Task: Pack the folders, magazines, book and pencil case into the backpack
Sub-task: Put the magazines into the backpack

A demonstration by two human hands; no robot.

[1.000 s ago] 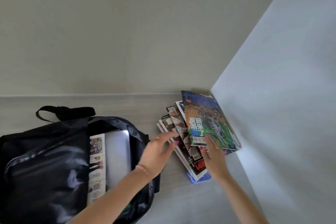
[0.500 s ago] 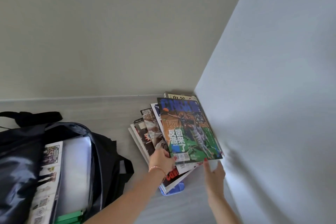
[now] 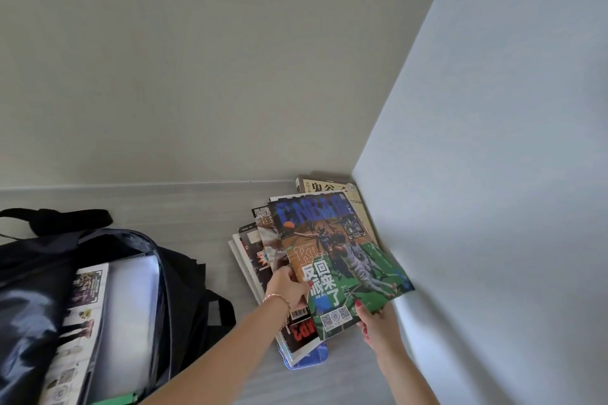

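In the corner where the grey table [image 3: 204,207] meets the two pale walls, a fanned stack of glossy magazines [image 3: 260,260] lies over a blue plastic pencil case [image 3: 307,358], of which only the near end shows. A beige book with black characters on its cover [image 3: 332,189] lies at the far end of the stack, against the wall. The left hand [image 3: 288,288] pinches the left edge of the top magazine with a green and orange basketball cover [image 3: 339,260], thumb on the cover. The right hand [image 3: 378,325] grips its near right corner, fingers curled beneath and thumb on top, so its near end tilts up off the stack. To the left, the black fabric backpack [image 3: 184,289] lies unzipped, holding a white folder [image 3: 131,316] and a magazine with small photos [image 3: 82,312].
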